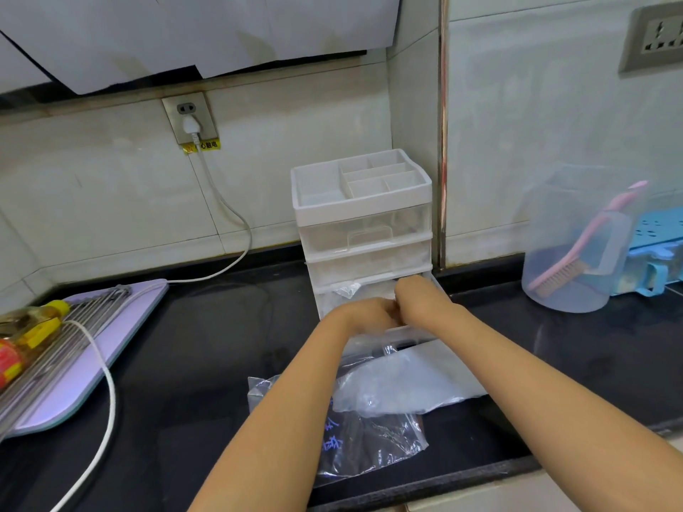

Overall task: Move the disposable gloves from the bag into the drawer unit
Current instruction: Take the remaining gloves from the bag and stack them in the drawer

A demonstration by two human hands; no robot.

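A white and clear plastic drawer unit [364, 223] stands on the black counter against the wall. Its bottom drawer [441, 358] is pulled out toward me. Both my hands are down inside that drawer, side by side: my left hand [369, 314] and my right hand [414, 293] have curled fingers on thin clear disposable gloves [347, 290], which crumple at the drawer's back. The fingertips are hidden. The clear glove bag [369, 441] with blue print lies on the counter in front of the drawer, under my left forearm.
A lilac cutting board [111, 349] with a metal rack and an oil bottle [22, 341] lies at the left, a white power cord [107, 400] crossing it. A clear jug [576, 245] holding a pink brush stands at the right, beside a blue rack [661, 238].
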